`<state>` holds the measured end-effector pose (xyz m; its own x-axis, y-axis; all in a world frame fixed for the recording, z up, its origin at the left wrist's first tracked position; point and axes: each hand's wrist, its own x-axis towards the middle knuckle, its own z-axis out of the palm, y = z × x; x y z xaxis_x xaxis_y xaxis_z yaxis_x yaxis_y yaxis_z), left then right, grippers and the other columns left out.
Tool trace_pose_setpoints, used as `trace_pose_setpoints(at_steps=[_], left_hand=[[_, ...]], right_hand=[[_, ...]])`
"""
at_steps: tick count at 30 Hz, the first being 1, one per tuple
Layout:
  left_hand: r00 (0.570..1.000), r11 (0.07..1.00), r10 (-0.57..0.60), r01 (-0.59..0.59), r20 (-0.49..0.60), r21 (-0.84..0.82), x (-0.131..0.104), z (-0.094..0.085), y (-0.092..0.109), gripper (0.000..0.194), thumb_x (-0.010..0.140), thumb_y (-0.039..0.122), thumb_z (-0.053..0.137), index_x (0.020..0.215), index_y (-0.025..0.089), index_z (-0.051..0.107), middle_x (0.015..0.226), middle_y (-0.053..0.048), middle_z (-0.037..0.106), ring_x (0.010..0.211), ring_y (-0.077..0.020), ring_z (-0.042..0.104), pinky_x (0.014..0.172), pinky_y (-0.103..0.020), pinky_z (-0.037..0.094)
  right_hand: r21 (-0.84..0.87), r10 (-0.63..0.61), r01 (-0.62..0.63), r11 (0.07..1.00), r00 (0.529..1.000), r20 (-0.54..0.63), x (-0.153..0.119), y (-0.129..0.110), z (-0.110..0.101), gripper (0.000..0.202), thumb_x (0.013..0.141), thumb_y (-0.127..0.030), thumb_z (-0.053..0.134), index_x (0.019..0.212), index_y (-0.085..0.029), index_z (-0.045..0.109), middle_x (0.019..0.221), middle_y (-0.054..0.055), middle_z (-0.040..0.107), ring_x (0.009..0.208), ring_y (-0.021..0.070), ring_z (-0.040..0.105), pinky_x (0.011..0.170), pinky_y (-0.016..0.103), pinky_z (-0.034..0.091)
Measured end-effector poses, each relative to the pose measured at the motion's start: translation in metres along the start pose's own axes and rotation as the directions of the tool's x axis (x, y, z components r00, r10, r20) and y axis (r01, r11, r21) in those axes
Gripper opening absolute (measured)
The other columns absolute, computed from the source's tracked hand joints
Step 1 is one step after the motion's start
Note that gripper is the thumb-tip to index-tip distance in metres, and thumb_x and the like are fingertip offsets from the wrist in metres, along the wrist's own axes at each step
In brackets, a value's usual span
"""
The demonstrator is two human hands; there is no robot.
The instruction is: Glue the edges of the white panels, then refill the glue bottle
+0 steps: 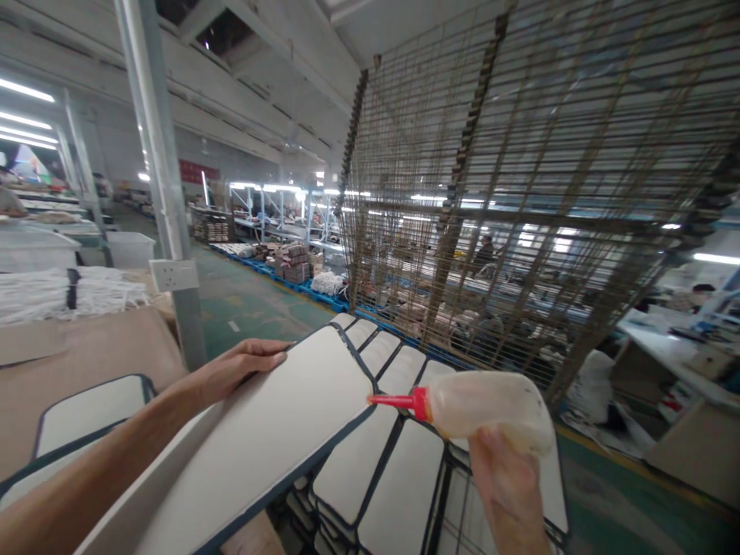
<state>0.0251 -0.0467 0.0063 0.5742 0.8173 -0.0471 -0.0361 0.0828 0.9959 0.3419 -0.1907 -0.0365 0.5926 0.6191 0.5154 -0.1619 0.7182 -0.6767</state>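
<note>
My left hand (pixel 246 370) grips the far left edge of a long cream panel (pixel 271 439) with a dark blue border, its fingers closed over the edge. A translucent squeeze bottle (pixel 486 405) with a red nozzle is in my right hand (pixel 506 478), lying on its side. Its tip meets the right corner of the panel, at the border. Beneath and behind the panel are stacks of similar cream pieces with dark edges (pixel 405 478). At the left, more dark-edged pieces (pixel 95 412) lie on a brown surface.
A tall wire rack (pixel 520 185) tilts up behind the stacks on the right. A grey metal post (pixel 156 154) with a socket box (pixel 173 275) stands left of centre. White bundled strips (pixel 109 289) lie at the left, and a worktable (pixel 682 354) stands far right.
</note>
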Motion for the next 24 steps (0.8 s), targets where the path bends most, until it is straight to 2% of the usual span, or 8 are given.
trace_pose_setpoints(at_steps=[5, 7, 12, 17, 24], left_hand=[[0.993, 0.998, 0.018, -0.025, -0.120, -0.052, 0.010, 0.011, -0.013, 0.039, 0.065, 0.031, 0.080, 0.100, 0.017, 0.073, 0.082, -0.010, 0.076, 0.063, -0.0211, 0.069, 0.056, -0.025, 0.054], [0.991, 0.996, 0.021, -0.032, -0.130, -0.079, 0.013, 0.014, -0.017, 0.038, 0.066, 0.030, 0.080, 0.101, 0.018, 0.073, 0.082, -0.009, 0.076, 0.063, -0.0202, 0.069, 0.056, -0.024, 0.054], [0.992, 0.990, 0.016, -0.033, -0.124, -0.138, 0.022, 0.027, -0.023, 0.035, 0.065, 0.027, 0.081, 0.098, 0.018, 0.073, 0.081, -0.006, 0.076, 0.064, -0.0185, 0.069, 0.057, -0.023, 0.054], [0.990, 0.985, 0.023, -0.045, -0.136, -0.167, 0.031, 0.042, -0.027, 0.039, 0.063, 0.026, 0.082, 0.100, 0.017, 0.072, 0.079, -0.006, 0.076, 0.062, -0.0182, 0.069, 0.055, -0.023, 0.054], [0.987, 0.983, -0.013, -0.017, -0.159, -0.183, 0.038, 0.062, -0.032, 0.045, 0.057, 0.027, 0.085, 0.098, 0.013, 0.071, 0.078, -0.008, 0.075, 0.059, -0.0186, 0.068, 0.052, -0.023, 0.053]], right_hand=[[0.034, -0.046, 0.048, 0.998, 0.997, -0.065, 0.000, 0.000, -0.007, 0.045, 0.060, -0.020, 0.078, 0.103, -0.024, 0.066, 0.092, 0.001, 0.072, 0.084, 0.0190, 0.068, 0.077, 0.029, 0.056], [0.030, -0.053, 0.055, 0.998, 0.996, -0.075, 0.000, -0.002, -0.009, 0.048, 0.059, -0.019, 0.078, 0.105, -0.024, 0.065, 0.093, 0.001, 0.072, 0.084, 0.0178, 0.067, 0.078, 0.027, 0.055], [0.028, -0.068, 0.071, 0.997, 0.993, -0.097, 0.003, -0.006, -0.015, 0.047, 0.060, -0.018, 0.078, 0.105, -0.025, 0.064, 0.094, 0.000, 0.070, 0.088, 0.0184, 0.065, 0.083, 0.031, 0.053], [-0.012, -0.079, 0.078, 0.997, 0.992, -0.103, 0.006, -0.005, -0.028, 0.044, 0.062, -0.021, 0.077, 0.104, -0.023, 0.064, 0.093, 0.002, 0.070, 0.086, 0.0202, 0.065, 0.080, 0.034, 0.054], [-0.024, -0.106, 0.104, 0.994, 0.986, -0.127, 0.010, -0.010, -0.039, 0.046, 0.059, -0.023, 0.080, 0.102, -0.022, 0.065, 0.089, 0.004, 0.072, 0.079, 0.0205, 0.067, 0.074, 0.034, 0.056]])
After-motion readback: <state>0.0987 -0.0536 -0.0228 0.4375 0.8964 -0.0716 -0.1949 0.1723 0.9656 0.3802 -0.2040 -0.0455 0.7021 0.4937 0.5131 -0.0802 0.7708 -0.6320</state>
